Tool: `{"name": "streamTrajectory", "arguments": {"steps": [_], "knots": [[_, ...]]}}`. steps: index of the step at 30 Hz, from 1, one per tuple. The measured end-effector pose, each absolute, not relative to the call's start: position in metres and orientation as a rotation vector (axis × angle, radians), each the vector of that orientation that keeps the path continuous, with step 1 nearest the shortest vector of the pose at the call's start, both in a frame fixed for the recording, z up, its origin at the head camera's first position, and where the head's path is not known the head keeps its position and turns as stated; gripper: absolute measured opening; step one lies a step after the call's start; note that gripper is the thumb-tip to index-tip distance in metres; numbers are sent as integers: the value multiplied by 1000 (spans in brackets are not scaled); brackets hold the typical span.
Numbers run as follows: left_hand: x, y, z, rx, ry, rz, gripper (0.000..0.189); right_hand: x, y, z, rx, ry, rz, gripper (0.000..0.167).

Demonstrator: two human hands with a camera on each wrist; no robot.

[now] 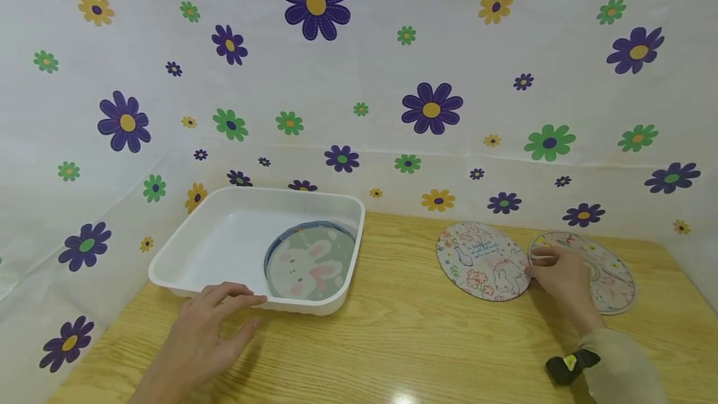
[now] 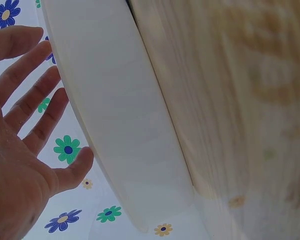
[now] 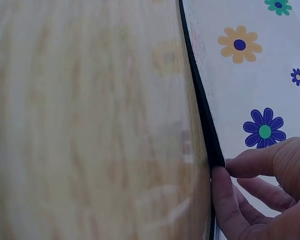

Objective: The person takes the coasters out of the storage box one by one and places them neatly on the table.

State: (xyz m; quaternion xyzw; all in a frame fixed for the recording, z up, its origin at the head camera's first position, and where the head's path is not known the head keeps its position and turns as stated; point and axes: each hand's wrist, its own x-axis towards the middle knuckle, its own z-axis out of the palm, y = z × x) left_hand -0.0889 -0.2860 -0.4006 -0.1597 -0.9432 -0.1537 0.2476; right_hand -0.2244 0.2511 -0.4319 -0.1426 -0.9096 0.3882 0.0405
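With thumb and fingertips, my right hand [image 1: 563, 280] pinches the right edge of a round mouse pad [image 1: 477, 254] printed with rabbits and flowers. Its dark edge [image 3: 202, 102] shows thin in the right wrist view, lying low at the wood. Partly under that hand lies a second round pad [image 1: 617, 288] with a flowered print and pale border. My left hand [image 1: 204, 335] touches the near rim of a white tray [image 1: 207, 254], fingers spread and fairly straight. Inside the tray, at its right, a grey-green rabbit pad [image 1: 308, 267] lies over a blue-edged one, mostly hidden.
The wooden table [image 1: 398, 329] runs between the tray and the pads. A white curtain [image 1: 359, 67] with purple, green and yellow flowers rises behind and along both sides. A dark band [image 1: 572, 366] sits on the right wrist by the sleeve.
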Motion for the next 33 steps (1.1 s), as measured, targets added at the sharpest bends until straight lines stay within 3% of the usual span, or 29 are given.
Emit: {"name": "streamTrajectory", "arguments": {"steps": [15, 22, 33], "knots": [[-87, -284, -399, -431, -2580, -413, 32, -223, 253, -427, -318, -2905, 1105, 46], [-89, -285, -397, -436, -2581, -403, 31, -219, 256, -421, -63, -3048, 984, 50], [-88, -283, -398, -418, -2595, -404, 32, -211, 253, -418, 377, -3029, 822, 37]]}}
